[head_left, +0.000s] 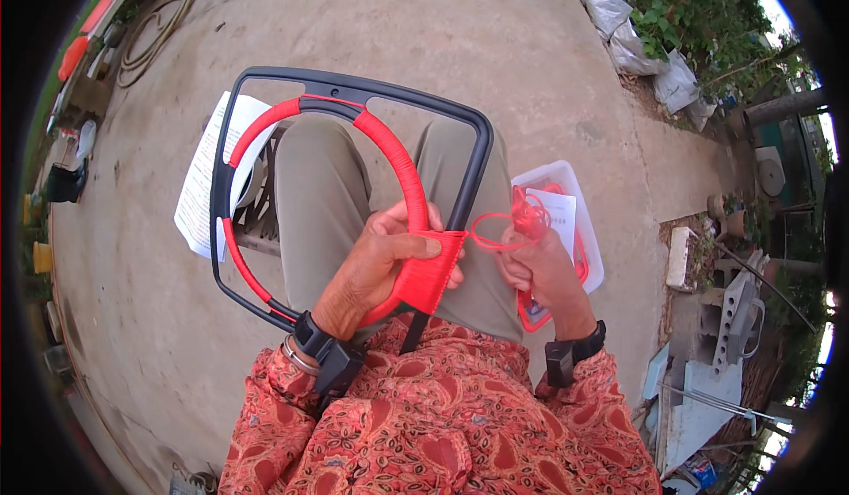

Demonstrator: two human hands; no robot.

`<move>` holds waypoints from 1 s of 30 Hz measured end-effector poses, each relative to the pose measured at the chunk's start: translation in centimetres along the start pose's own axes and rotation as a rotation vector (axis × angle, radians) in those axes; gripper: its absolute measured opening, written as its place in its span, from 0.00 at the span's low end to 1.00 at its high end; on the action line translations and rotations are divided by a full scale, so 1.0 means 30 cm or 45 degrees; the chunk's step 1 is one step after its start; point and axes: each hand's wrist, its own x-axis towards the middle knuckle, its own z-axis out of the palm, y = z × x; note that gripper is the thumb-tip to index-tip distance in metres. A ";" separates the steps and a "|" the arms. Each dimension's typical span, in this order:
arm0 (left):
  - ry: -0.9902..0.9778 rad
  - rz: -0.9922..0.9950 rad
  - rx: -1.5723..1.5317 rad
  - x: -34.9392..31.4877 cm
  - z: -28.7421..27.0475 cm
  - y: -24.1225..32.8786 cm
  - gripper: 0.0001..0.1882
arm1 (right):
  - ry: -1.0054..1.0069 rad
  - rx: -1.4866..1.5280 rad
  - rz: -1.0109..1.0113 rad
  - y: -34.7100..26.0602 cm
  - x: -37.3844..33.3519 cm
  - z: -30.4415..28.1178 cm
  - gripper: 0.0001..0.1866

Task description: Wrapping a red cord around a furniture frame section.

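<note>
A black frame (402, 94) with rounded corners lies across my lap, a ring inside it. Red cord is wound closely around stretches of the ring (393, 152), while other stretches show bare black. Where ring and frame meet at the near right, a wide band of red cord (429, 276) covers both. My left hand (376, 265) grips this part, thumb on top and fingers behind. To its right, my right hand (550, 274), slightly blurred, is closed on a looped bundle of red cord (531, 218). A loop of it reaches toward the band.
A white plastic tub (594, 260) with red items and a white card stands beside my right knee. Printed paper (202, 185) lies by my left knee, over a dark slatted object. A hose (159, 39) coils far left; sacks (628, 44) and concrete blocks line the right.
</note>
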 end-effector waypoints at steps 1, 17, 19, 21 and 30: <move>0.002 -0.003 -0.002 0.000 0.000 0.000 0.14 | -0.085 0.083 -0.018 0.011 0.003 -0.012 0.09; -0.051 0.041 0.125 0.002 0.021 -0.013 0.09 | 0.002 0.247 -0.033 0.044 0.018 -0.006 0.09; -0.043 0.036 0.146 0.003 0.020 -0.012 0.10 | 0.047 0.248 -0.079 0.048 0.017 -0.002 0.09; 0.005 0.039 0.111 0.002 0.023 -0.014 0.09 | 0.066 0.242 -0.088 0.053 0.019 0.000 0.10; -0.084 0.087 0.075 -0.012 0.015 -0.007 0.10 | 0.010 0.235 -0.058 0.043 0.012 0.002 0.08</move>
